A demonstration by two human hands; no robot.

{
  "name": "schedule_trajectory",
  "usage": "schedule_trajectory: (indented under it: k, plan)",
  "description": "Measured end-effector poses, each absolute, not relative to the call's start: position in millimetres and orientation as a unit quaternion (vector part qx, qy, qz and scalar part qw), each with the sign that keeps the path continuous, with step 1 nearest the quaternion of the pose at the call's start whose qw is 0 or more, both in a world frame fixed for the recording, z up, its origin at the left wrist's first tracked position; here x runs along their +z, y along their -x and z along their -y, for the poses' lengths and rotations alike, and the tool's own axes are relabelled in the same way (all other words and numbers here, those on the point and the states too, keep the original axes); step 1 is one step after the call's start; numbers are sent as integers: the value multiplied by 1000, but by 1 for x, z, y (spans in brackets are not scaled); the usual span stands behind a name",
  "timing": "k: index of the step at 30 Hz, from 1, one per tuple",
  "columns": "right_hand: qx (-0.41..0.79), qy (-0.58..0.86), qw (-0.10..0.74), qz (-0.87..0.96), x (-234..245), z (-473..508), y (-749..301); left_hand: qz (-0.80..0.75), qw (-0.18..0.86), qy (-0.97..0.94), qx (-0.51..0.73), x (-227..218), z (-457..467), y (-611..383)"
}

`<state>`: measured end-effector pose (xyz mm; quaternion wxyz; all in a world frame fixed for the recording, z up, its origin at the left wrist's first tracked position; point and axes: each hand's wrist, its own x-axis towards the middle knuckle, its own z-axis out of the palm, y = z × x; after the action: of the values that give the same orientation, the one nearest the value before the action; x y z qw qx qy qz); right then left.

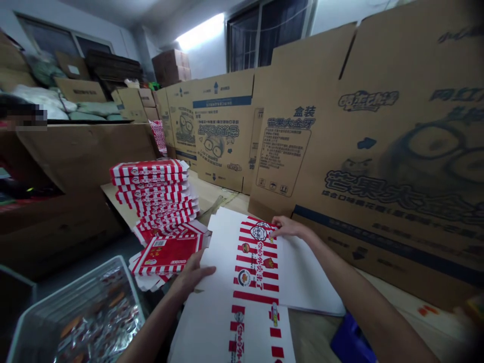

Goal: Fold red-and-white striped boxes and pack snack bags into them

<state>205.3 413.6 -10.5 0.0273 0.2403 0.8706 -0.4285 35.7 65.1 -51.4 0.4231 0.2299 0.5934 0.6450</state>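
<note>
While left grip (194, 275), right grip (289, 227) touch striped cardboard (259, 263) | filled crate (71, 289): one

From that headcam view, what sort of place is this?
Likely a small packing workshop: tall printed cartons, a pile of striped sheets and a crate of shiny wrapped packets.

The person's left hand (192, 272) sits lower, thumb (208, 270) pointing inward; the right hand (290, 227), farther forward, angles inward, fingers (277, 220) bent.

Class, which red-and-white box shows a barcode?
The front box, beside the left hand: its broad red face shows, while the stack behind shows mainly striped edges.
</note>
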Motion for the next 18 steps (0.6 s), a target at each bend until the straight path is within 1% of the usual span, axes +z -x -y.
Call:
schedule_trajectory:
  k: [5,9,14,18]
  plan:
    - [-458,-232,86,-854,17,-411,-207,-585,405,-259,653,-44,-60,-39]
    - [-466,-224,141,-844,19,-403,-200,-562,418,-271,660,-37,-57,-43]
    - [-454,-229,138,-850,5,-399,-193,-563,404,-246,678,-41,-59,-45]
    - [-460,-240,136,-844,5,-401,-192,-568,411,-240,672,-42,-59,-46]
